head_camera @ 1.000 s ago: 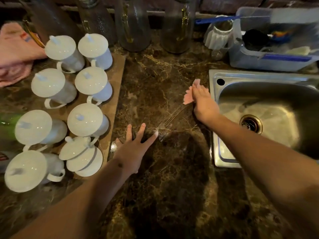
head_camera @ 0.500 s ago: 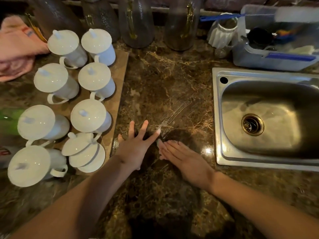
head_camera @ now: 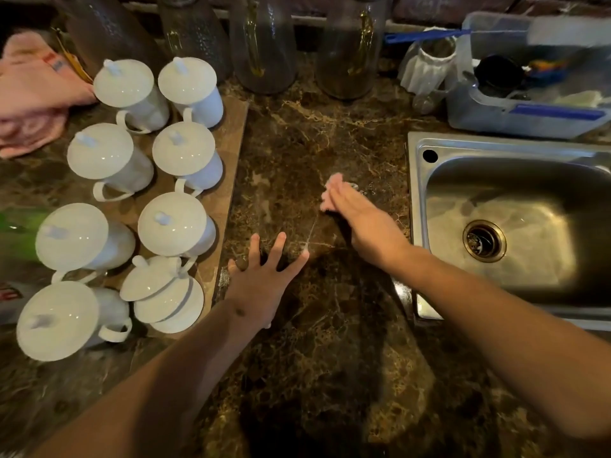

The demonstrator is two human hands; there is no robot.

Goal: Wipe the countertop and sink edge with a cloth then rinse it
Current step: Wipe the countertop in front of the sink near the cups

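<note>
The right hand (head_camera: 358,214) lies flat on the dark brown veined marble countertop (head_camera: 297,153), fingers straight and pressed together, pointing toward eleven o'clock. Under its fingers is the small pink cloth (head_camera: 330,190); only a blurred pink edge shows, poking out past the fingertips at the hand's eleven o'clock side, while the rest is covered by the palm. The cloth is on the stone, between the wooden board and the sink, closer to the sink. A thin wet streak (head_camera: 310,234) runs down the stone from the hand toward seven o'clock.

The left hand (head_camera: 261,280) rests palm down on the countertop at the right hand's seven o'clock, fingers spread wide and straight, holding nothing. Its thumb tip is near the lower end of the wet streak.

At three o'clock of the right hand lies the stainless steel sink (head_camera: 417,206), its flat rim just beside the right wrist, with a round brass-coloured drain (head_camera: 484,241) in the basin. At nine o'clock, a light brown wooden board (head_camera: 233,153) carries white lidded ceramic mugs (head_camera: 177,223). At twelve o'clock stand tall clear glass bottles (head_camera: 263,44). At two o'clock is a translucent grey plastic tub (head_camera: 515,115), and at ten o'clock, well apart, a crumpled pink towel (head_camera: 31,104).
</note>
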